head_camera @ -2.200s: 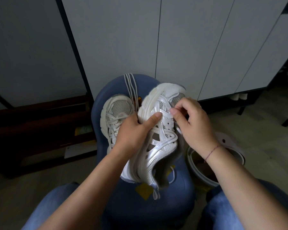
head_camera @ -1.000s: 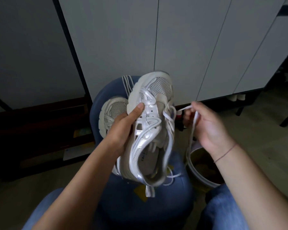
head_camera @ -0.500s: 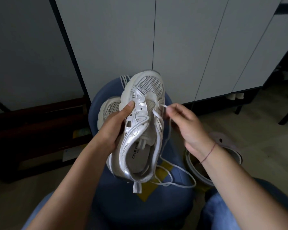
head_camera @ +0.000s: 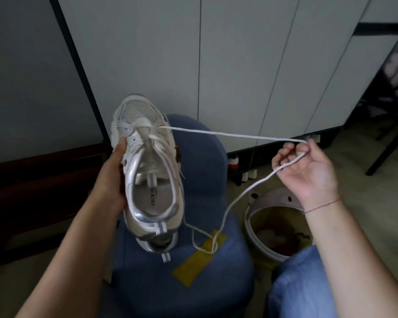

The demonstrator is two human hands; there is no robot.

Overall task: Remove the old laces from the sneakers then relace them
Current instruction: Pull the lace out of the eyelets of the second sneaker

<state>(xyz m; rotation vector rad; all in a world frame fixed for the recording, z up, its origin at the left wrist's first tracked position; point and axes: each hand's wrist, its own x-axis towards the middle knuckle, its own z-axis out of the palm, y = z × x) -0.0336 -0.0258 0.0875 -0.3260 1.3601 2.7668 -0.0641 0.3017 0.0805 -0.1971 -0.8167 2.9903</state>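
One lace (head_camera: 228, 134), pinched in the right hand (head_camera: 308, 171), is now drawn farther from the sneaker (head_camera: 147, 180) the left hand (head_camera: 112, 177) grips: removal advancing.

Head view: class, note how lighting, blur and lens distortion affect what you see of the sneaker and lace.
Head view: dim light, no glare; white sneaker and lace read brightest; cabinet seams lean and bow from the wide lens; edges soft, blurriest upper right.
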